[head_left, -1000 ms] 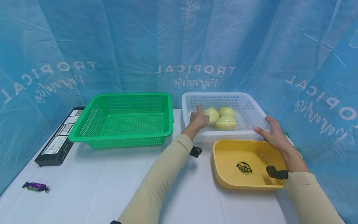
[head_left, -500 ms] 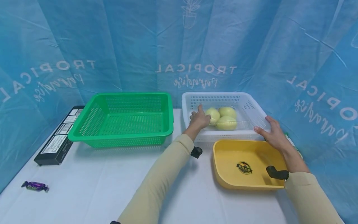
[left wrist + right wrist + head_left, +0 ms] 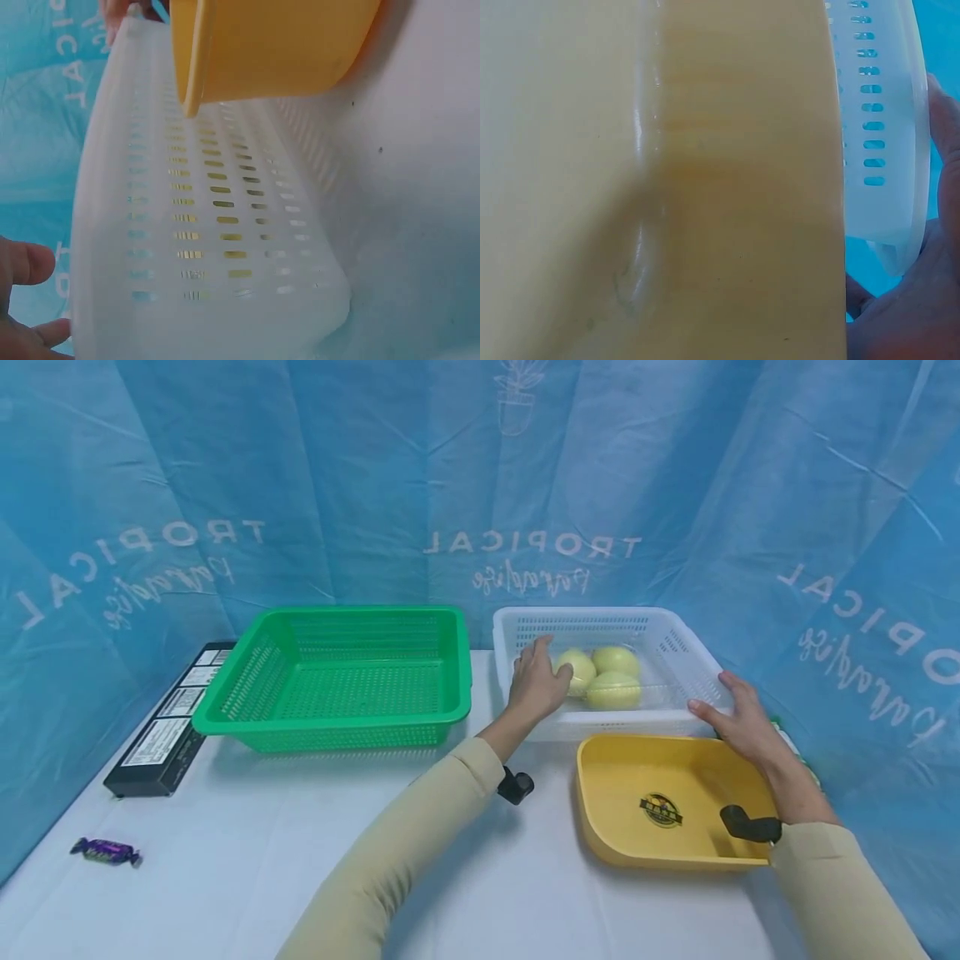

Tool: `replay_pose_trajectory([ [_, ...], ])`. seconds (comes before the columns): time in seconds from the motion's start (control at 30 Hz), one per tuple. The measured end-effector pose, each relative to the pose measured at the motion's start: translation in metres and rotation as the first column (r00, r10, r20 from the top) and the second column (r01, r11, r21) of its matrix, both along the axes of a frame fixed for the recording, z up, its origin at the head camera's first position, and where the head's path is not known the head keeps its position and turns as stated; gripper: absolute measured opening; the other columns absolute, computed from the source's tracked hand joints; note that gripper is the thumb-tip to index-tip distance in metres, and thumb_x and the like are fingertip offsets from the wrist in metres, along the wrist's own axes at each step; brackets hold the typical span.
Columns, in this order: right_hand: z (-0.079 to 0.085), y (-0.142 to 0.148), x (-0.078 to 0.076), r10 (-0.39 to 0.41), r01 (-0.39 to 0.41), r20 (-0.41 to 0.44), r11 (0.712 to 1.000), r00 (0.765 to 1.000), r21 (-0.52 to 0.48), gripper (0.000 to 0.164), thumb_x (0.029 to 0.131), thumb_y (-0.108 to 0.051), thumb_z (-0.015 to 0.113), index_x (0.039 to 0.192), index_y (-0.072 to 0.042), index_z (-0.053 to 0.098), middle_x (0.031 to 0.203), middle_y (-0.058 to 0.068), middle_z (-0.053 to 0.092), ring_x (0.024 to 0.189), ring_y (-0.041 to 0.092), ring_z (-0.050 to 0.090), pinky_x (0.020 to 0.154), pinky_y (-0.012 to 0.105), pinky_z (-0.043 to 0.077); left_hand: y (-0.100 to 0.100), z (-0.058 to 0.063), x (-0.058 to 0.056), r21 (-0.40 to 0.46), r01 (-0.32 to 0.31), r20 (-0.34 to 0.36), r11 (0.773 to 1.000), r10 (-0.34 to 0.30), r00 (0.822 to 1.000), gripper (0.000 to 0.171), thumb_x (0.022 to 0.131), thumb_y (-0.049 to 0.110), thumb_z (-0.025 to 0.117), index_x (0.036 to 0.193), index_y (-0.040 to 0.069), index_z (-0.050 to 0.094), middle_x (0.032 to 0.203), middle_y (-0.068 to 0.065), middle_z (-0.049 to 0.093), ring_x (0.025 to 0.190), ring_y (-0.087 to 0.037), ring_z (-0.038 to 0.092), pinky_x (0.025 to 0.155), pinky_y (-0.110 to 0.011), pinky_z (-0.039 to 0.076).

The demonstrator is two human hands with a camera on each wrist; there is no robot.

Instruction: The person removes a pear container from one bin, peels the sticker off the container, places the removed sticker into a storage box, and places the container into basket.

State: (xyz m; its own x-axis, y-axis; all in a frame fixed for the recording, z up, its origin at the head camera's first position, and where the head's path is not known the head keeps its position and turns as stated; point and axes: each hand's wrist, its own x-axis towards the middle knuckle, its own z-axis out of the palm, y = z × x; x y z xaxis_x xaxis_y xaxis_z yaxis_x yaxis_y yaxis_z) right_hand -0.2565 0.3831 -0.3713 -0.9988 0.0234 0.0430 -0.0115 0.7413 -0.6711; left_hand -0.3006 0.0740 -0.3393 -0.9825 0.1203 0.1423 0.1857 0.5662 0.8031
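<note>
A white perforated basket stands at the back right of the table. Inside lie three pale yellow-green round fruits, partly seen through clear plastic. My left hand hovers over the basket's front left corner, fingers loose and thumb near the leftmost fruit, with nothing in its grasp. In the left wrist view, its thumb stands apart from the basket rim. With thumb at the front and fingers along the right side, my right hand holds the basket's front right corner.
A yellow bin stands just in front of the white basket, under my right wrist. To the left are a green perforated basket, a black box with white labels and a purple wrapped candy. A blue curtain hangs behind.
My left wrist has drawn slightly left and toward me, its fingers looser over the corner. The right hand stays at its corner. The whole head view has shifted a little.
</note>
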Motion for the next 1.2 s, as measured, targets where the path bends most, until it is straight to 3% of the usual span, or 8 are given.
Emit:
replay_pose_trajectory([
  [0.37, 0.001, -0.002, 0.002, 0.005, -0.005, 0.004, 1.000, 1.000, -0.013, 0.092, 0.093, -0.050, 0.051, 0.151, -0.003, -0.003, 0.154, 0.030, -0.011, 0.133, 0.057, 0.012, 0.101, 0.075, 0.017, -0.016, 0.000, 0.021, 0.038, 0.091, -0.021, 0.995, -0.090, 0.996, 0.056, 0.093, 0.027, 0.049, 0.146, 0.019, 0.031, 0.147, -0.006, 0.039, 0.135, -0.026, 0.038, 0.108, -0.047, 0.037],
  [0.73, 0.001, -0.001, 0.002, -0.002, 0.002, 0.019, 1.000, 1.000, -0.005, 0.093, 0.092, -0.053, 0.050, 0.151, -0.004, -0.003, 0.154, 0.030, -0.011, 0.133, 0.057, 0.011, 0.100, 0.076, 0.017, -0.039, -0.002, 0.043, 0.083, 0.194, -0.020, 0.978, -0.193, 0.981, 0.054, 0.094, 0.029, 0.050, 0.145, 0.020, 0.034, 0.142, -0.009, 0.042, 0.123, -0.026, 0.049, 0.100, -0.043, 0.046],
  [0.97, 0.001, -0.001, 0.002, -0.004, 0.004, 0.035, 1.000, 0.999, 0.013, 0.094, 0.092, -0.054, 0.049, 0.151, -0.006, -0.005, 0.153, 0.031, -0.011, 0.132, 0.058, 0.012, 0.099, 0.076, 0.018, -0.053, -0.004, 0.055, 0.103, 0.245, -0.037, 0.964, -0.242, 0.970, 0.053, 0.095, 0.027, 0.051, 0.144, 0.021, 0.034, 0.146, -0.005, 0.039, 0.134, -0.021, 0.042, 0.106, -0.037, 0.043],
  [1.2, 0.002, -0.001, 0.001, -0.020, 0.019, 0.043, 1.000, 0.999, 0.023, 0.094, 0.091, -0.055, 0.048, 0.151, -0.005, -0.004, 0.153, 0.032, -0.009, 0.132, 0.059, 0.012, 0.098, 0.076, 0.019, -0.070, -0.001, 0.070, 0.092, 0.259, -0.036, 0.962, -0.256, 0.966, 0.053, 0.095, 0.026, 0.052, 0.145, 0.021, 0.034, 0.150, -0.002, 0.036, 0.136, -0.023, 0.040, 0.105, -0.040, 0.044],
])
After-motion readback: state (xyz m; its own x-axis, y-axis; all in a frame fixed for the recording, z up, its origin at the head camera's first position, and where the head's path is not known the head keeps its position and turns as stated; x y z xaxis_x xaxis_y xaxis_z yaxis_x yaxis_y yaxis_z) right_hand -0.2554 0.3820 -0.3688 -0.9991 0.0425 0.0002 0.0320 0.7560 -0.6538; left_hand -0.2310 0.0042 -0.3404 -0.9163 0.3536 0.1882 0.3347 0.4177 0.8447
